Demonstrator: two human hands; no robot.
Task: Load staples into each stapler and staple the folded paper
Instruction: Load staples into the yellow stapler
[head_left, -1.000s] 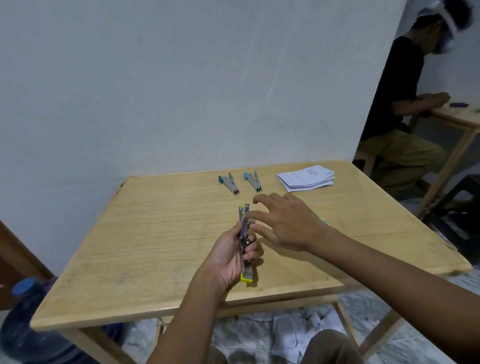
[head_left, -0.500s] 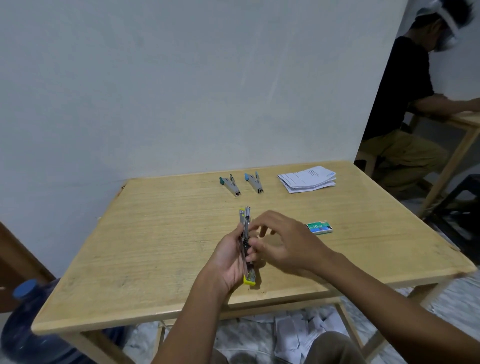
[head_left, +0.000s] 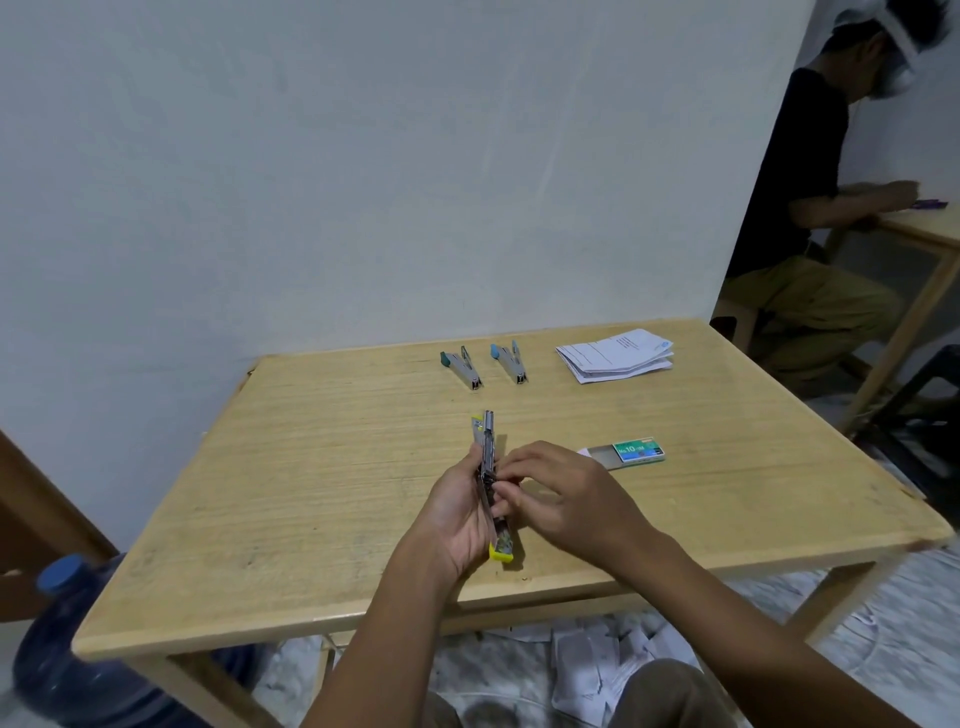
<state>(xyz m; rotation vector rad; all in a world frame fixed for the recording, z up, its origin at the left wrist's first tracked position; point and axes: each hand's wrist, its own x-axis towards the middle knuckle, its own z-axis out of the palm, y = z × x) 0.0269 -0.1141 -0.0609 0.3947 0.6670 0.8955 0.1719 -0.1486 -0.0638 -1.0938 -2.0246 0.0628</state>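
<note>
A yellow stapler, swung open lengthwise, is gripped in my left hand over the wooden table. The fingertips of my right hand pinch at the stapler's metal channel near its middle; what they hold is too small to see. A green staple box, slid partly open, lies to the right of my hands. Two more staplers rest at the back: a dark green one and a blue one. Folded white papers are stacked at the back right.
A white wall stands right behind the table. A blue water jug sits on the floor at the left. Another person sits at a second table on the right. Loose papers lie on the floor under the table.
My right hand drew back from above the stapler's far end to its middle, uncovering the staple box. The left hand kept hold of the stapler.
</note>
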